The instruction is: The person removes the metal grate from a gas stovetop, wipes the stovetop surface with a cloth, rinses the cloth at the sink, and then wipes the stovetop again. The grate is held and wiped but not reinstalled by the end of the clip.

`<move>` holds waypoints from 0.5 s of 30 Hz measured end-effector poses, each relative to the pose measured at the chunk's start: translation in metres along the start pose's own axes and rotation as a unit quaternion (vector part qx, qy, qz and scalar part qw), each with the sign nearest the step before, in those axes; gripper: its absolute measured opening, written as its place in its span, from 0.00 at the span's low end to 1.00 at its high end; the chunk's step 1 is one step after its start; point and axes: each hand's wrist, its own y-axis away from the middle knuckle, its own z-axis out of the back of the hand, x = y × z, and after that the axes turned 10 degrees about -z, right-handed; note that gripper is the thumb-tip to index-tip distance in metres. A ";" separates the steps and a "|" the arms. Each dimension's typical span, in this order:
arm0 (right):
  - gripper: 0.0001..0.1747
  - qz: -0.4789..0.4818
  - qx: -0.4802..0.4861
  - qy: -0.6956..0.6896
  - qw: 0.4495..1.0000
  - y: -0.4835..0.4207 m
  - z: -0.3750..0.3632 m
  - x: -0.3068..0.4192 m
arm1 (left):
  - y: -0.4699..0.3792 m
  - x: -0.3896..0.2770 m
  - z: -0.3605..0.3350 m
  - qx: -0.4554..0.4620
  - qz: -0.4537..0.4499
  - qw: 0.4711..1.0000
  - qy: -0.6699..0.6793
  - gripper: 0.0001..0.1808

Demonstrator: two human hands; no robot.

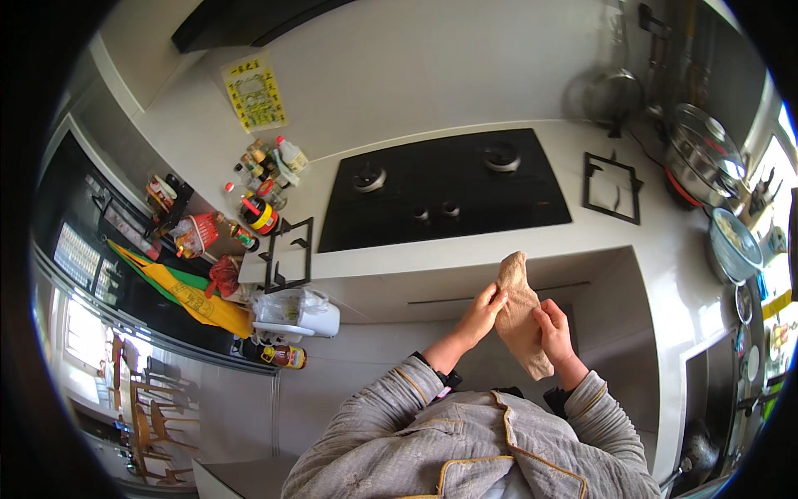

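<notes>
A folded tan cloth (pixel 519 318) hangs between my two hands, in front of the counter edge below the hob. My left hand (pixel 483 314) grips its left edge near the upper part, thumb on top. On the cloth's right side, my right hand (pixel 555 332) pinches the edge between thumb and fingers. Beyond them lies the black glass gas hob (pixel 442 187), its burners uncovered. One black pan support (pixel 290 256) sits on the counter to the left of the hob, and another pan support (pixel 612 188) rests to its right.
Bottles (pixel 259 215) and jars crowd the left counter. A white bin (pixel 318 315) with a plastic liner is below them. At the right stand a lidded steel pot (pixel 701 156) and a blue bowl (pixel 735 246), with a sink (pixel 711 399) nearer me.
</notes>
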 end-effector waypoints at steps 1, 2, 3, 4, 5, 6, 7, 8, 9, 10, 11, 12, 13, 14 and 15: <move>0.10 0.017 -0.003 -0.005 1.000 -0.013 -0.021 -0.001 | -0.002 -0.002 0.020 -0.007 0.018 1.000 0.007 0.24; 0.09 0.033 -0.007 -0.010 0.999 -0.027 -0.044 -0.007 | -0.001 -0.004 0.045 0.027 0.023 0.999 0.019 0.33; 0.09 0.048 -0.013 -0.012 0.999 -0.041 -0.061 -0.012 | 0.001 -0.009 0.063 0.041 0.020 0.999 0.010 0.36; 0.09 0.050 -0.008 0.008 0.999 -0.055 -0.077 -0.014 | 0.004 -0.017 0.079 0.056 0.018 0.998 0.000 0.40; 0.09 0.058 -0.007 -0.005 0.998 -0.068 -0.094 -0.018 | 0.005 -0.021 0.094 0.071 0.015 0.997 -0.009 0.44; 0.08 0.065 0.008 0.009 0.998 -0.080 -0.115 -0.019 | 0.005 0.002 0.118 0.061 0.004 0.998 -0.013 0.52; 0.07 0.070 0.016 0.020 0.997 -0.089 -0.133 -0.022 | 0.006 0.006 0.135 0.034 -0.032 0.998 -0.042 0.48; 0.09 0.067 0.042 0.008 0.997 -0.099 -0.149 -0.024 | 0.008 0.008 0.152 0.010 -0.030 0.999 -0.042 0.46; 0.16 0.072 0.052 0.024 0.996 -0.106 -0.163 -0.025 | 0.007 0.000 0.166 -0.008 -0.025 0.999 -0.039 0.45; 0.19 0.065 0.068 0.033 0.995 -0.113 -0.177 -0.023 | 0.006 -0.015 0.176 -0.016 -0.031 0.999 -0.016 0.42; 0.22 0.059 0.082 0.040 0.994 -0.118 -0.190 -0.021 | 0.006 -0.021 0.187 -0.031 -0.023 0.999 0.022 0.39; 0.24 0.047 0.102 0.046 0.993 -0.124 -0.202 -0.019 | 0.007 -0.025 0.199 -0.046 -0.025 0.998 0.031 0.39; 0.25 0.035 0.120 0.050 0.991 -0.130 -0.213 -0.018 | 0.007 -0.028 0.211 -0.060 -0.027 0.997 0.040 0.38; 0.24 0.029 0.131 0.052 0.990 -0.135 -0.219 -0.018 | 0.007 -0.031 0.221 -0.073 -0.025 0.996 0.044 0.37; 0.19 0.043 0.114 0.092 0.988 -0.139 -0.225 -0.014 | 0.007 -0.033 0.231 -0.087 -0.024 0.995 0.046 0.37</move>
